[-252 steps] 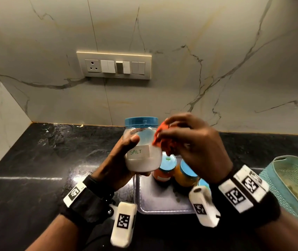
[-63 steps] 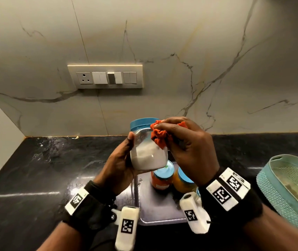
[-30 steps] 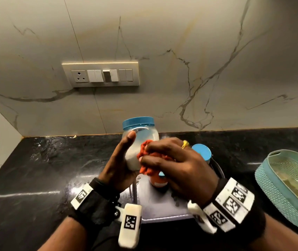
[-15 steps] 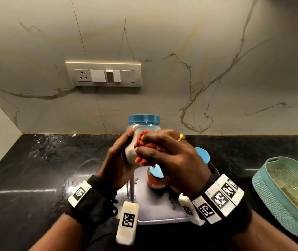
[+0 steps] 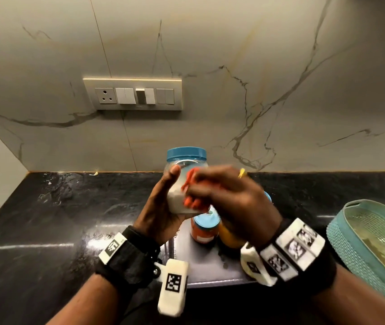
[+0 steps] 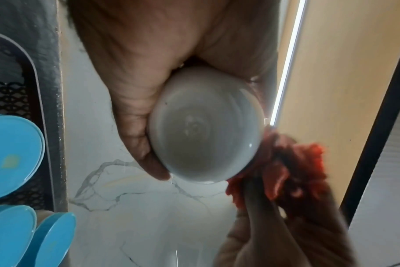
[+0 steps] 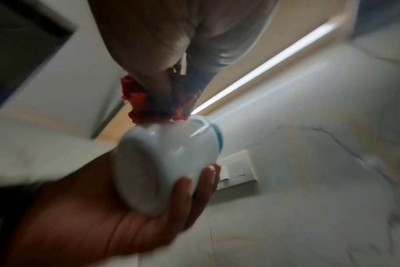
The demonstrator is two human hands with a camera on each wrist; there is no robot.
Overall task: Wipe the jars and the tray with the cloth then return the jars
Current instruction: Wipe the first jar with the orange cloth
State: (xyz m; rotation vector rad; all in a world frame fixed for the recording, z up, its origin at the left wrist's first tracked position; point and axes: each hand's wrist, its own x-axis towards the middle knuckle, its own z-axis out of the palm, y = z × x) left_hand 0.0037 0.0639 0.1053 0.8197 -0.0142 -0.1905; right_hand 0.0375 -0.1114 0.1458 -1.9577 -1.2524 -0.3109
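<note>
Salt jar (image 5: 185, 184) sits upright in our left hand (image 5: 161, 214), raised above the tray (image 5: 208, 266) so our right hand (image 5: 231, 202) can rub every side. Underneath, left fingers (image 6: 146, 144) curl round its base. Right fingers (image 7: 158, 86) pinch the orange cloth (image 7: 137, 103) against its shoulder.

Head view: we look forward and down from above both wrists at the countertop (image 5: 46, 231) and wall. Wrist views: very close, looking upward past each palm. All three share the salt jar (image 5: 175, 198) (image 6: 206, 126) (image 7: 162, 162).
</note>
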